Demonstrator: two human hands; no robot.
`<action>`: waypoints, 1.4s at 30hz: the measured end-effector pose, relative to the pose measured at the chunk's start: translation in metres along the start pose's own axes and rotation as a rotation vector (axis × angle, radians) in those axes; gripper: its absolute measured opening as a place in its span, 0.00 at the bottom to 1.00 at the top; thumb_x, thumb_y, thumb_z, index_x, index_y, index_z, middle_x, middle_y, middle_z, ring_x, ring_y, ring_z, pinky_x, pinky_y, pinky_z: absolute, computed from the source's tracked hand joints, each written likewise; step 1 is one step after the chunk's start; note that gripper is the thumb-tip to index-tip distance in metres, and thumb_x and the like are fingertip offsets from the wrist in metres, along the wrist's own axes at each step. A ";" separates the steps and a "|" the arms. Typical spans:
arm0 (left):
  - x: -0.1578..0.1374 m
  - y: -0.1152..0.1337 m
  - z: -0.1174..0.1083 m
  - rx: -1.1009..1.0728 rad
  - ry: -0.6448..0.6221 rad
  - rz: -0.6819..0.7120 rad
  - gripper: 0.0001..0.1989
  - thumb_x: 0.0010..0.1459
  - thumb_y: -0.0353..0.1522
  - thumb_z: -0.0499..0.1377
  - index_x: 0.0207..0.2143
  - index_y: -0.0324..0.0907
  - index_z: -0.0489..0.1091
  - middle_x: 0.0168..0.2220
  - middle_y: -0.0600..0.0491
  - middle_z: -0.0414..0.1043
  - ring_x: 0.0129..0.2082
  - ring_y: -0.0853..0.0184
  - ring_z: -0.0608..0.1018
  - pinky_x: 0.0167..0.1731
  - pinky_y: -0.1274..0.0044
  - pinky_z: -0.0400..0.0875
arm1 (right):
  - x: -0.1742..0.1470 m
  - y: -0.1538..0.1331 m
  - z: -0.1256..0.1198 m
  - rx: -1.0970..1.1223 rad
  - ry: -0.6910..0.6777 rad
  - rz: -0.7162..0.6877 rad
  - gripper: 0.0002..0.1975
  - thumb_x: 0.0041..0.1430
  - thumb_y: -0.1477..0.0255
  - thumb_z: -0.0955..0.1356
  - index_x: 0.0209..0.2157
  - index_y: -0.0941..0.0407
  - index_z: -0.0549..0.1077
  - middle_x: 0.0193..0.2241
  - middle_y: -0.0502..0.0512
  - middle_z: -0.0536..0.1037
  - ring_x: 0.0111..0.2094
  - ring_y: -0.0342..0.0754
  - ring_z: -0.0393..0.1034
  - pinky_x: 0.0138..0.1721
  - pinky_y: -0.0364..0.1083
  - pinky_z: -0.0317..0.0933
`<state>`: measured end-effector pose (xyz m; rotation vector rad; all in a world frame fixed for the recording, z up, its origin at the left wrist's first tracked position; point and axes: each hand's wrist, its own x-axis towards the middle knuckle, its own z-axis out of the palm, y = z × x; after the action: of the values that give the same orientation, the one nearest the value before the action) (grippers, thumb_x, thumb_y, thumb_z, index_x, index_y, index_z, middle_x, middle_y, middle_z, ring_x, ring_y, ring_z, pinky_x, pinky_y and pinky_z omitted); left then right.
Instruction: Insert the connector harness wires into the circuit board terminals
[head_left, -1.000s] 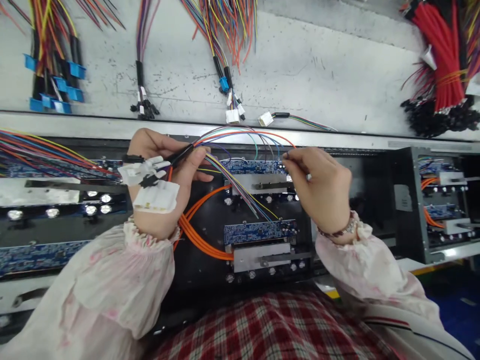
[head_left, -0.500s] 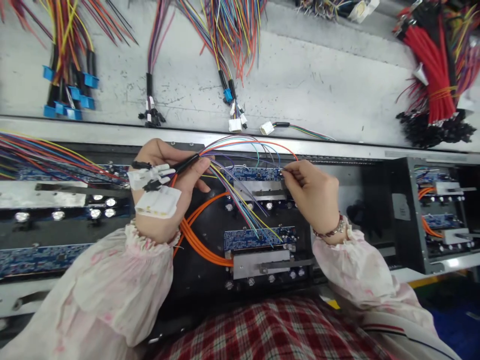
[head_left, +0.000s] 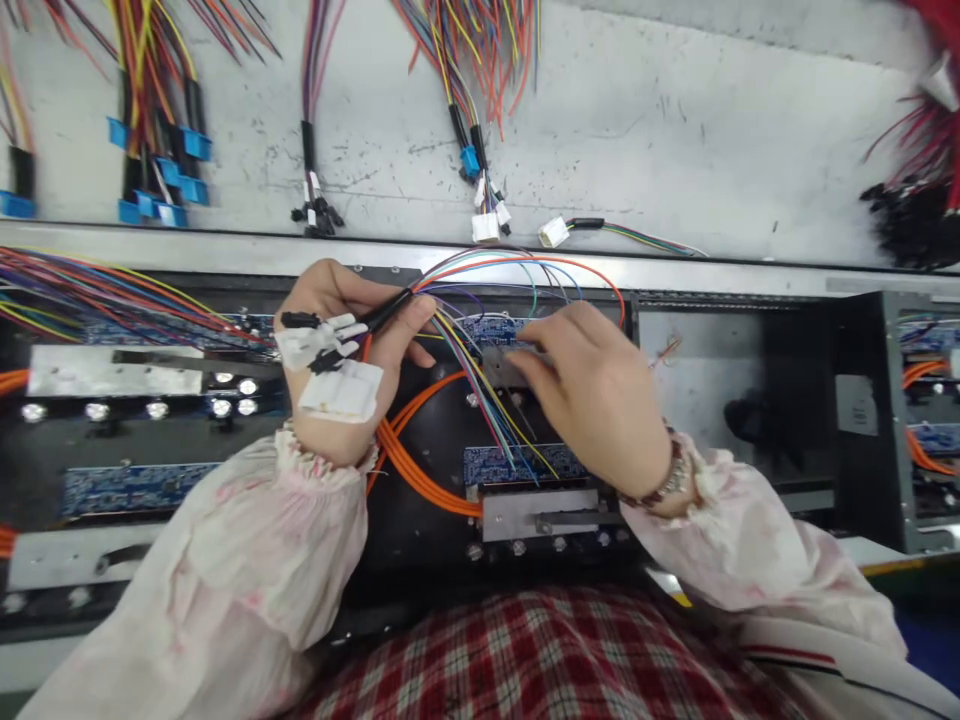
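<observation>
My left hand (head_left: 341,340) is closed around the black-sleeved part of a wire harness (head_left: 390,308). A large white connector (head_left: 341,392) and smaller white and black plugs (head_left: 319,340) hang over its palm side. Loose coloured wires fan out to the right. Several of them arc up and over to my right hand (head_left: 592,390), which appears to keep them in its curled fingers, partly hidden. Its thumb and forefinger are apart, close to the hanging wires (head_left: 491,400). Thin wire ends (head_left: 666,350) show beyond the back of that hand.
Below the hands, a black chassis holds blue circuit boards (head_left: 525,465), metal plates (head_left: 510,515) and thick orange cables (head_left: 424,480). More wires (head_left: 112,290) lie at left. On the grey surface behind the metal rail (head_left: 262,238) are harnesses with blue connectors (head_left: 196,142) and a small white-plugged harness (head_left: 555,232).
My right hand has turned and its thumb and forefinger have parted from their pinch, nearer the hanging wires. The left hand still grips the harness. The view has shifted slightly.
</observation>
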<state>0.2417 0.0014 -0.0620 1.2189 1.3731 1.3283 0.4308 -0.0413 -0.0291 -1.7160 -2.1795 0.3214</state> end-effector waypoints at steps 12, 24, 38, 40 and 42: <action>0.000 -0.004 0.000 -0.066 -0.006 -0.017 0.17 0.48 0.32 0.73 0.30 0.45 0.65 0.30 0.57 0.78 0.15 0.70 0.75 0.09 0.78 0.65 | -0.011 0.022 -0.014 -0.031 0.151 0.024 0.06 0.65 0.73 0.65 0.39 0.55 0.74 0.33 0.54 0.78 0.34 0.46 0.73 0.35 0.46 0.64; -0.001 0.000 0.001 -0.101 -0.017 -0.063 0.17 0.49 0.31 0.72 0.28 0.45 0.63 0.26 0.56 0.78 0.13 0.69 0.74 0.09 0.78 0.62 | 0.008 0.036 0.018 0.070 0.123 0.022 0.04 0.62 0.74 0.67 0.36 0.55 0.74 0.31 0.49 0.81 0.31 0.43 0.76 0.33 0.41 0.63; 0.000 0.000 0.004 -0.179 0.006 -0.014 0.18 0.45 0.29 0.74 0.26 0.43 0.64 0.27 0.57 0.78 0.14 0.70 0.75 0.10 0.79 0.68 | 0.010 0.036 0.020 0.074 0.152 0.018 0.04 0.62 0.73 0.67 0.37 0.56 0.75 0.30 0.49 0.80 0.30 0.42 0.75 0.32 0.41 0.65; 0.001 -0.001 0.005 -0.204 0.008 0.036 0.18 0.44 0.28 0.74 0.26 0.42 0.64 0.26 0.56 0.77 0.14 0.70 0.75 0.08 0.80 0.67 | 0.010 0.036 0.020 0.082 0.151 0.025 0.05 0.63 0.73 0.67 0.37 0.56 0.75 0.30 0.49 0.80 0.30 0.42 0.75 0.33 0.41 0.66; 0.002 -0.001 0.005 -0.210 0.003 0.047 0.18 0.45 0.26 0.73 0.26 0.41 0.64 0.25 0.55 0.78 0.14 0.70 0.75 0.07 0.81 0.66 | 0.010 0.036 0.020 0.084 0.151 0.022 0.05 0.62 0.73 0.66 0.37 0.56 0.75 0.30 0.49 0.80 0.30 0.42 0.75 0.33 0.41 0.66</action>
<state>0.2466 0.0040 -0.0635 1.1128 1.1800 1.4674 0.4526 -0.0221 -0.0600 -1.6632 -2.0133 0.2759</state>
